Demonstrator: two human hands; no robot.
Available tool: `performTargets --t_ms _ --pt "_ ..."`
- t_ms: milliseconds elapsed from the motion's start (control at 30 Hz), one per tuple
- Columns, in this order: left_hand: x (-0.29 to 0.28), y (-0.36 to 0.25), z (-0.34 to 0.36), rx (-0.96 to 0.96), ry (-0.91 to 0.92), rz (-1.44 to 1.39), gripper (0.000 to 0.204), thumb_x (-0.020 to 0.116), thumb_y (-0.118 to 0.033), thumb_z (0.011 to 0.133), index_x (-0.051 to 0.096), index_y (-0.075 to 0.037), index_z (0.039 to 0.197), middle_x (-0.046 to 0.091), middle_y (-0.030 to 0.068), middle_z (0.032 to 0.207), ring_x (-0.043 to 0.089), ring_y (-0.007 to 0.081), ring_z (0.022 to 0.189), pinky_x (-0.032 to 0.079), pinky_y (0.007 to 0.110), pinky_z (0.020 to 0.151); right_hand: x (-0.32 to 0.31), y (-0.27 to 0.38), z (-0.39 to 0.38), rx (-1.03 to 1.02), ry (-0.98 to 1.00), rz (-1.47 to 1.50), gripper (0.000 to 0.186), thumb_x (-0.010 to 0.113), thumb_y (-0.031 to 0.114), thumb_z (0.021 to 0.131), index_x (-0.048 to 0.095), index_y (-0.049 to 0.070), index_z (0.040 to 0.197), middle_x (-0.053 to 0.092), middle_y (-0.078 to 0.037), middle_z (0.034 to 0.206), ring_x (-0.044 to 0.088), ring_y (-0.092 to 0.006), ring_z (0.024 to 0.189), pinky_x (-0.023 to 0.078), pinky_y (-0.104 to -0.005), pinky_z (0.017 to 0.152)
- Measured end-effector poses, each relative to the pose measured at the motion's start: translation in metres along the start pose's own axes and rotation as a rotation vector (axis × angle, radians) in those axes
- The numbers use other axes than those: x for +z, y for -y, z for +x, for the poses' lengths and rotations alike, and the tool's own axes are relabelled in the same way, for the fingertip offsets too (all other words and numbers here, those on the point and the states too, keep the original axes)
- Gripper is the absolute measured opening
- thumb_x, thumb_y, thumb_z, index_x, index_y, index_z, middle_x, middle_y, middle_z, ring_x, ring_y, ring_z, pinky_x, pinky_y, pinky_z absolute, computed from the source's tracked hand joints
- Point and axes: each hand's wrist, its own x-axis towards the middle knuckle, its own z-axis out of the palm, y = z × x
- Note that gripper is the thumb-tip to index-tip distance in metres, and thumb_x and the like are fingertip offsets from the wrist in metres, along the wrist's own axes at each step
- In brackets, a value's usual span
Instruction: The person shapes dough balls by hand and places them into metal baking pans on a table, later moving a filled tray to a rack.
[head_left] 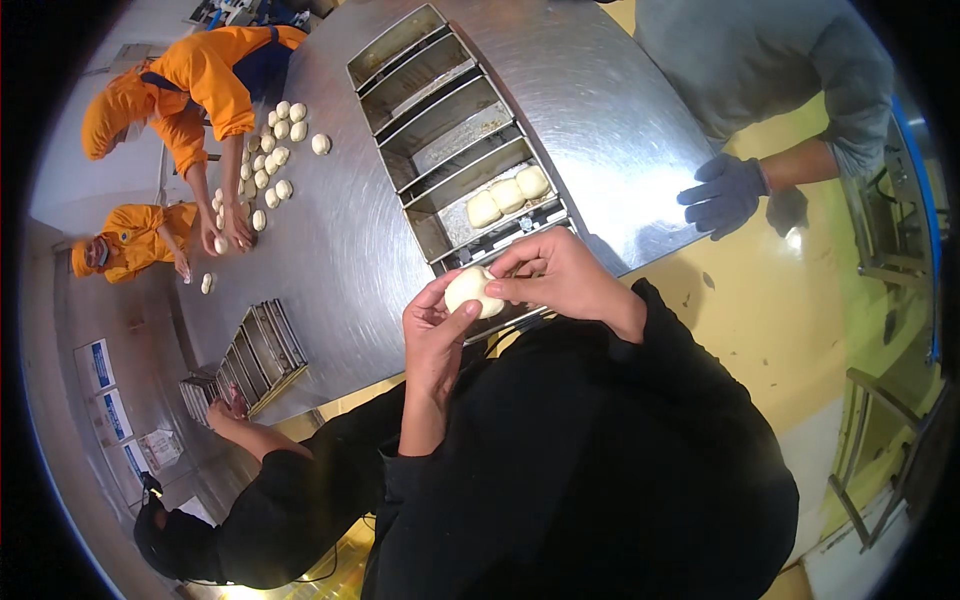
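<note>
A pale, round dough ball (470,291) is held up between my two hands, close to my body. My left hand (432,322) cups it from the left, thumb against its lower side. From the right, the fingertips of my right hand (552,277) pinch its edge. Just beyond my hands lies a strapped set of metal loaf pans (458,136), running away from me in a row. Three dough pieces (507,196) sit side by side in one compartment near me, toward its right end. My hands partly hide the nearest compartment; the far ones hold no dough.
Everything rests on a steel table (345,210). Many dough balls (263,172) lie at the far left, where a person in orange (215,75) handles them. A second pan set (265,350) stands left, by another person's hand (228,405). A gloved hand (722,195) hangs at the right.
</note>
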Motion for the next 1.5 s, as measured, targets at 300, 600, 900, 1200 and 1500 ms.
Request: performTargets --t_ms 300,600,900,1200,1500 --pt "0.006 0.002 0.003 -0.058 -0.004 -0.014 0.041 0.070 0.005 0.081 0.058 0.004 0.120 0.068 0.0138 0.108 0.066 0.0187 0.097 0.053 0.031 0.088 -0.011 0.016 0.001 0.071 -0.016 -0.093 0.021 0.071 0.013 0.088 0.068 -0.003 0.100 0.069 -0.006 0.083 0.062 -0.0076 0.067 0.049 -0.0201 0.058" --pt "0.013 0.001 0.004 -0.058 0.005 -0.028 0.040 0.069 0.004 0.082 0.058 0.004 0.121 0.068 0.0140 0.108 0.066 0.0187 0.097 0.053 0.031 0.087 -0.018 0.014 0.001 0.102 -0.043 -0.054 0.020 0.072 0.013 0.087 0.068 -0.003 0.098 0.068 -0.004 0.082 0.060 -0.0068 0.066 0.048 -0.0195 0.057" --pt "0.013 0.004 0.003 -0.075 -0.003 -0.047 0.040 0.069 0.002 0.084 0.057 0.003 0.121 0.067 0.0142 0.110 0.066 0.0194 0.097 0.054 0.032 0.088 -0.017 0.007 -0.001 0.042 -0.044 -0.058 0.020 0.072 0.013 0.087 0.067 -0.004 0.095 0.067 -0.004 0.082 0.061 -0.0068 0.066 0.047 -0.0198 0.056" --pt "0.014 0.005 0.006 -0.108 -0.001 -0.071 0.041 0.070 -0.001 0.084 0.057 0.004 0.122 0.067 0.0135 0.109 0.067 0.0193 0.097 0.054 0.032 0.088 -0.022 0.005 -0.012 0.122 0.023 -0.022 0.020 0.071 0.015 0.088 0.068 -0.003 0.097 0.067 -0.005 0.083 0.062 -0.0077 0.063 0.048 -0.0200 0.055" --pt "0.016 0.003 0.008 -0.146 0.011 -0.018 0.040 0.069 0.001 0.084 0.057 0.003 0.122 0.067 0.0124 0.109 0.067 0.0174 0.096 0.054 0.029 0.086 -0.021 0.024 -0.022 -0.243 -0.016 -0.485 0.059 0.078 0.016 0.077 0.054 0.007 0.130 0.062 -0.008 0.112 0.065 -0.0178 0.091 0.052 -0.0312 0.074"
